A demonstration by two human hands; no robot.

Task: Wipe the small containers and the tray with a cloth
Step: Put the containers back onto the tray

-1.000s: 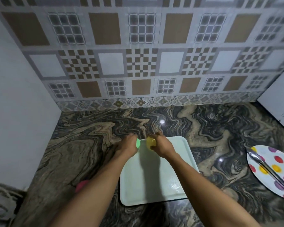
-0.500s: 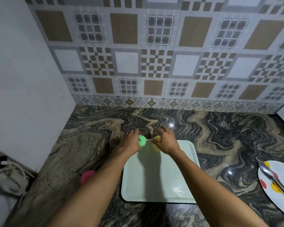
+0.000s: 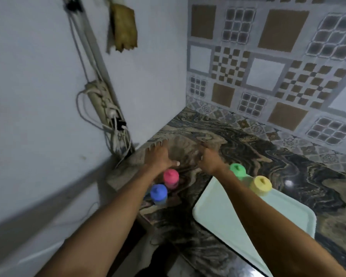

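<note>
Both left hand [image 3: 159, 156] and right hand [image 3: 210, 160] spread over marbled counter [image 3: 292, 166], tiled wall [image 3: 268, 72] behind

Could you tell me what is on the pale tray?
A yellow-lidded container stands on the far edge of the tray; the green-lidded container beside it may be on or off. The right forearm hides part of it.

Bench [image 3: 248, 148]: marbled dark-and-tan stone, runs into the wall corner. Pale green tray [image 3: 248, 226] sits flat on it, right side. Left of the tray, on bare stone, pink container [image 3: 170, 177] and blue container [image 3: 158, 193] stand upright, just beside each other. Green container [image 3: 237, 170] and yellow container [image 3: 261, 184] stand at the tray's far corner; can't tell if they're on tray or stone.
</note>
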